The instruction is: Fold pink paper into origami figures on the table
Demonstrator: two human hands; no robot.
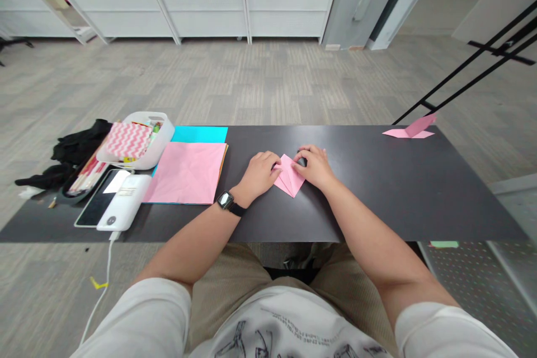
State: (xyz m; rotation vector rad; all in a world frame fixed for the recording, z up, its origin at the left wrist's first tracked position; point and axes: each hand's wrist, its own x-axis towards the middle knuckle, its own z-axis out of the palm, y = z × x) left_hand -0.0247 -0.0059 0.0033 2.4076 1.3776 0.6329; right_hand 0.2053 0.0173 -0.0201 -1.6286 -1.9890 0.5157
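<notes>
Folded pink paper (pixel 290 180) lies on the dark table (pixel 428 179); the left hand (pixel 259 175) and right hand (pixel 316 166) touch its opposite sides, I cannot tell whether their fingers clamp it; farther left lies a paper stack (pixel 188 173)

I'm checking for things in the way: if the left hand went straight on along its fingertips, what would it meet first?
The folded pink paper: the left hand points at it and its fingertips appear to touch its edge, though exact contact is hard to judge here.
</notes>
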